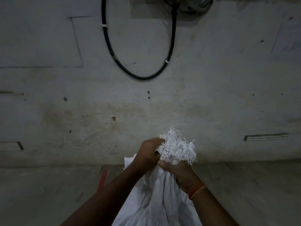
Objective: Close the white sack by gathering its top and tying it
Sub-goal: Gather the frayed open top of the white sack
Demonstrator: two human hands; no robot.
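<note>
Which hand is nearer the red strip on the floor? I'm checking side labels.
Left. The left hand grips the sack neck on the red strip side; the right hand holds it farther away.

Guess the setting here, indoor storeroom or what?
Probably a utility or storage space, dimly lit. The bare, stained plaster wall carries a black cable clipped on in a loop, and both hands, left hand and right hand, bunch the frayed top of a white sack.

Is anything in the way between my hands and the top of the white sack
Nothing visible. The left hand and right hand already grip the white sack just below its frayed top, which is bunched together with no tie showing yet.
</note>
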